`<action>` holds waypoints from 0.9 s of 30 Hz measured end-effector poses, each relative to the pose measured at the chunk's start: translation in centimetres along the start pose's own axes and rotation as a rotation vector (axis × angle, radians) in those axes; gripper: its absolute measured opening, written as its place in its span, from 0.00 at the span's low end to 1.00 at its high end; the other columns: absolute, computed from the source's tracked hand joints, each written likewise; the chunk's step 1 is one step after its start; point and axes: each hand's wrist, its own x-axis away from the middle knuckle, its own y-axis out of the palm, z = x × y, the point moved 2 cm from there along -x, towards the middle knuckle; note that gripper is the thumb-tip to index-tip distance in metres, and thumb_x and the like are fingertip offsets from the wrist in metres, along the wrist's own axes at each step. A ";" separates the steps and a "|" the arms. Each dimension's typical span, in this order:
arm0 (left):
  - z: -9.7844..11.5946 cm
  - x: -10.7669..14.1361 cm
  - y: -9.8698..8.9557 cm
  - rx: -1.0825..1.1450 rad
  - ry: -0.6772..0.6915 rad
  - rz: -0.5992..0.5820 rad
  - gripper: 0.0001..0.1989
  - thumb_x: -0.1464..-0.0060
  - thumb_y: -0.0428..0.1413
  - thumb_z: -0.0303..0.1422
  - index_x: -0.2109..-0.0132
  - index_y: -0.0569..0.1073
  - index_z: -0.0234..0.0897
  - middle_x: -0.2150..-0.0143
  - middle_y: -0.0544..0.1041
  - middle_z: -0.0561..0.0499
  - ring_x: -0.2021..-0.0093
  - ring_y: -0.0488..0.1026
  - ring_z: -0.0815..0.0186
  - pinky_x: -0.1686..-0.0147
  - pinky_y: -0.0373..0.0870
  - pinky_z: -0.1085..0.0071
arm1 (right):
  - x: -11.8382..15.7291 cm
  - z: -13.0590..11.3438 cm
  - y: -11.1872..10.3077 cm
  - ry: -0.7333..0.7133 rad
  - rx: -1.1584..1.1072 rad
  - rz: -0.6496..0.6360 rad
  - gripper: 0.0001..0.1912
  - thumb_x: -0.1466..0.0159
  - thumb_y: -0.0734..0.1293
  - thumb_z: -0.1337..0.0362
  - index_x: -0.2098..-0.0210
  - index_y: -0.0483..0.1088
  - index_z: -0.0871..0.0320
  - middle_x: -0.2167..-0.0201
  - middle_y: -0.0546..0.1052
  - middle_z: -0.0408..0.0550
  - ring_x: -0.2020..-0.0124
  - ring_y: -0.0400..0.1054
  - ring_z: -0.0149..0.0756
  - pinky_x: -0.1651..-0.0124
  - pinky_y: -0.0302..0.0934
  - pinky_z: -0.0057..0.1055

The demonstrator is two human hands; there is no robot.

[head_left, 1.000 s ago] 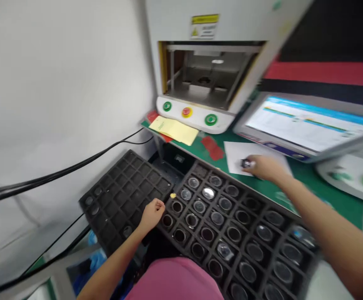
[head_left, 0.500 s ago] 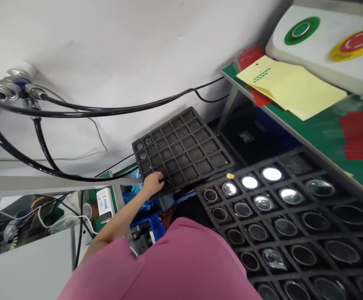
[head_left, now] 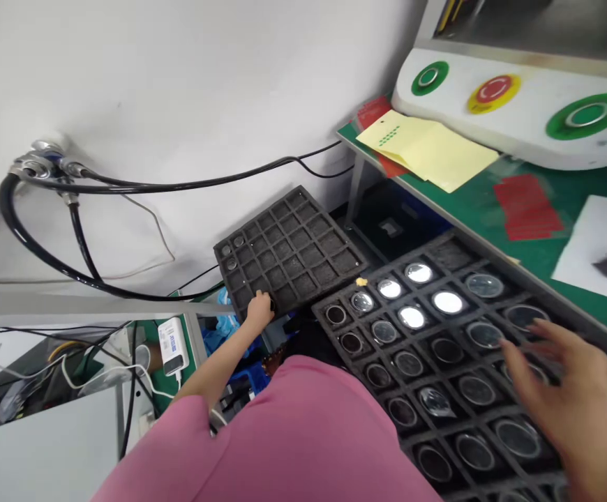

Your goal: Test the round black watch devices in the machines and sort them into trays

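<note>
My left hand (head_left: 260, 310) is at the near edge of a black compartment tray (head_left: 303, 251), its fingers closed around something dark that is mostly hidden. Three small round pieces (head_left: 231, 263) lie in that tray's far left corner compartments. On the right, my right hand (head_left: 570, 390) hovers over a second black tray (head_left: 453, 254), thumb and fingers apart with nothing between them. Round glass-like discs (head_left: 447, 302) fill most compartments of this second tray, some shining white with reflected light. One compartment holds a crinkled clear piece (head_left: 436, 402).
A green-topped table (head_left: 439, 209) carries yellow paper (head_left: 429, 150), red sheets (head_left: 526, 207) and a white machine panel with buttons (head_left: 494, 89). Black hoses (head_left: 178, 187) run along the wall. A white power bank (head_left: 172, 346) lies at the left.
My right hand has come into view over the right tray. The view has shifted, showing more of the machine panel. My left hand stays at the left tray's edge.
</note>
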 end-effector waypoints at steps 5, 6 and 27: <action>-1.0 1.0 -1.6 0.149 0.159 -0.010 0.17 0.39 0.56 0.37 0.46 0.70 0.34 0.45 0.72 0.43 0.48 0.72 0.58 0.50 0.73 0.55 | 1.6 -0.4 -1.3 -0.037 0.002 0.142 0.27 0.31 0.55 0.47 0.48 0.70 0.61 0.72 0.80 0.50 0.77 0.74 0.42 0.82 0.55 0.31; -1.1 1.2 -2.2 0.200 0.186 -0.007 0.16 0.39 0.56 0.37 0.46 0.71 0.34 0.46 0.72 0.44 0.49 0.73 0.58 0.50 0.73 0.55 | 2.1 -0.1 -1.2 -0.013 -0.006 0.135 0.28 0.31 0.54 0.46 0.49 0.70 0.61 0.72 0.80 0.51 0.77 0.74 0.43 0.82 0.56 0.32; 21.1 12.0 -6.6 1.198 0.909 -1.177 0.34 0.76 0.72 0.53 0.65 0.78 0.31 0.74 0.78 0.49 0.78 0.74 0.66 0.78 0.71 0.72 | 0.9 -6.8 -7.6 0.272 -1.420 -0.117 0.04 0.41 0.72 0.61 0.66 0.79 0.52 0.61 0.81 0.47 0.61 0.76 0.38 0.60 0.72 0.33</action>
